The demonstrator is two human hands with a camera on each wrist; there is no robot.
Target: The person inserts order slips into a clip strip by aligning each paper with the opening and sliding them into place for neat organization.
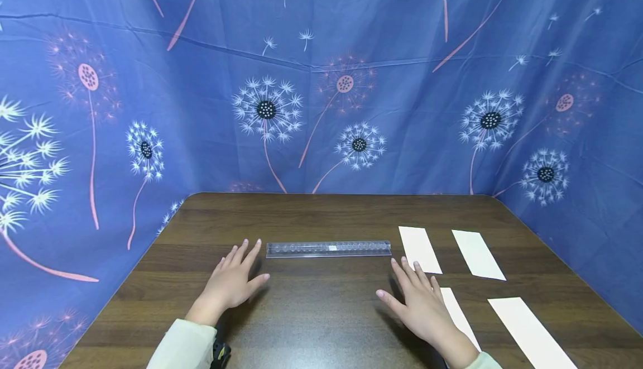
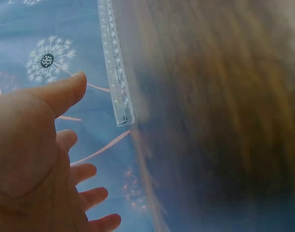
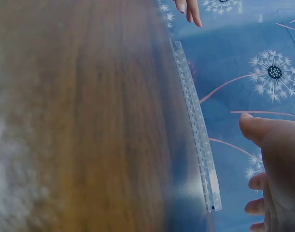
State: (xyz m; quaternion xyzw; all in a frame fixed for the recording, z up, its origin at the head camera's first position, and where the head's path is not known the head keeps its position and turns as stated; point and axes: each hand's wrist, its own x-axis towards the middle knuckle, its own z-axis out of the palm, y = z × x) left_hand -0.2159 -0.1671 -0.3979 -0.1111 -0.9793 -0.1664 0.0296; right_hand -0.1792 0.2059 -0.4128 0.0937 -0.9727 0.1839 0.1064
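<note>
A long, narrow piece of clear plastic [image 1: 329, 249], with bumpy texture along its length and a small white patch near its middle, lies crosswise on the wooden table. Just left of its near end is my left hand [image 1: 230, 286], fingers spread and holding nothing. My right hand [image 1: 419, 305] is spread too, below the plastic's right end, and partly covers a white paper [image 1: 459, 319]. Both wrist views show the plastic strip, in the left one [image 2: 116, 67] and in the right one [image 3: 195, 121], apart from the fingers.
More white rectangles of paper lie on the right: one at the back [image 1: 420, 250], another beside it [image 1: 478, 254] and a third nearer the front [image 1: 532, 332]. A blue cloth [image 1: 321, 39] with dandelion prints hangs around the brown table [image 1: 301, 313].
</note>
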